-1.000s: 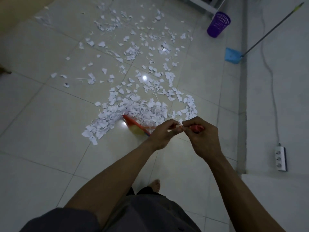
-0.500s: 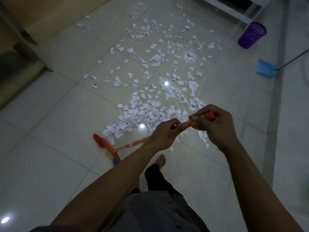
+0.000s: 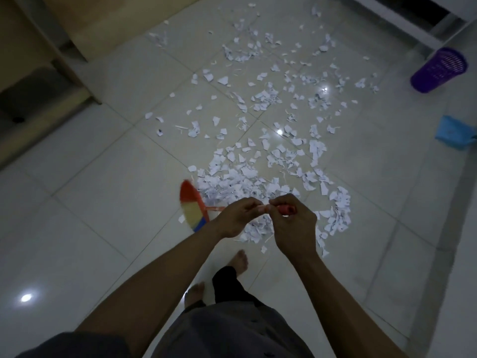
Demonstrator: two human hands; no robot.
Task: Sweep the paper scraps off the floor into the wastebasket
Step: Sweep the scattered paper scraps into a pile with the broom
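Paper scraps point(image 3: 232, 182): white torn pieces strewn over the tiled floor point(image 3: 103, 202); we see the thickest heap just beyond the hands, a thinner scatter running up towards the far end of the room, and a loose strip trailing down the right side of the heap
Broom point(image 3: 192, 205): a fan of red, yellow and blue bristles; its head lies at the left edge of the heap, touching the nearest scraps, and its orange handle runs rightwards to the hands
Left hand point(image 3: 237, 218): fingers curled, thumb and fingertips pinching the handle just beside the right hand
Right hand point(image 3: 291, 226): closed round the red end of the handle, its back towards us; the two hands nearly touch
Wastebasket point(image 3: 436, 71): purple with a perforated wall; we find it at the far right, well apart from the heap and near a white furniture frame point(image 3: 402, 19)
Dustpan point(image 3: 454, 135): blue, on the floor at the right edge, nearer us than the wastebasket and apart from both it and the heap
Front foot point(image 3: 240, 262): bare, on the tiles below the hands, near the lowest scraps
Rear foot point(image 3: 195, 293): bare, just behind and to the left
Wooden furniture point(image 3: 38, 60): along the upper left edge of the floor
Light: dim, with a few bright reflections on the tiles
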